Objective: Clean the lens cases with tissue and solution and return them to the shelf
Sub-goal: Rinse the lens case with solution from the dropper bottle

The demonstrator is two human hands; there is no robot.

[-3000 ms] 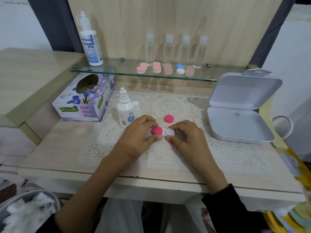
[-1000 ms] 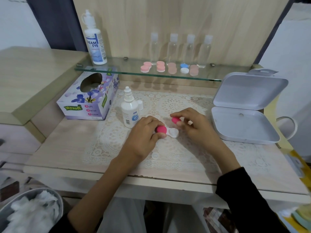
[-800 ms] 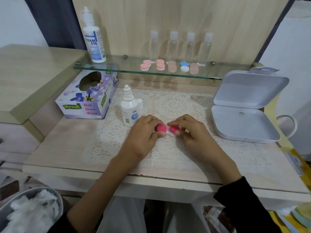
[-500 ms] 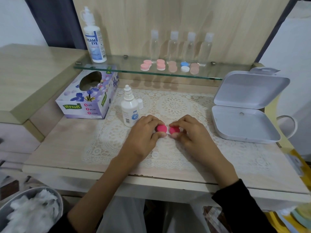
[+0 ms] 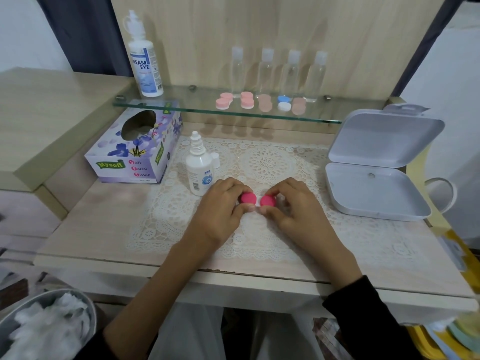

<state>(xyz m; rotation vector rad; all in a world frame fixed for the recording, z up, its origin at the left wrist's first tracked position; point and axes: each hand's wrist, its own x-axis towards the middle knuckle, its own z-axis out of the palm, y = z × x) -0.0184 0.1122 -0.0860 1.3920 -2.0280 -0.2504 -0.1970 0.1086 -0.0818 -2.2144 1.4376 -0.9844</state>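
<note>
A white lens case with two bright pink caps [image 5: 257, 199] lies on the lace mat in front of me. My left hand [image 5: 220, 211] pinches the left cap [image 5: 248, 198] between thumb and fingers. My right hand [image 5: 298, 206] pinches the right cap [image 5: 268, 200] the same way. A small white solution bottle [image 5: 198, 170] stands uncapped just left of my left hand, its little cap [image 5: 215, 160] beside it. Several more lens cases [image 5: 246, 100], pale pink, peach and blue-white, sit on the glass shelf [image 5: 181, 107]. The tissue box [image 5: 135, 149] lies under the shelf's left end.
A large solution bottle [image 5: 144, 58] stands on the shelf's left end, with several clear travel bottles [image 5: 278, 71] along the back. An open grey plastic box [image 5: 376, 165] sits at the right. A bin of used tissues [image 5: 44, 328] is at the lower left.
My right hand picked the loose pink cap off the mat, set it on the case's open right well, and now grips it there. My left hand stayed on the left cap.
</note>
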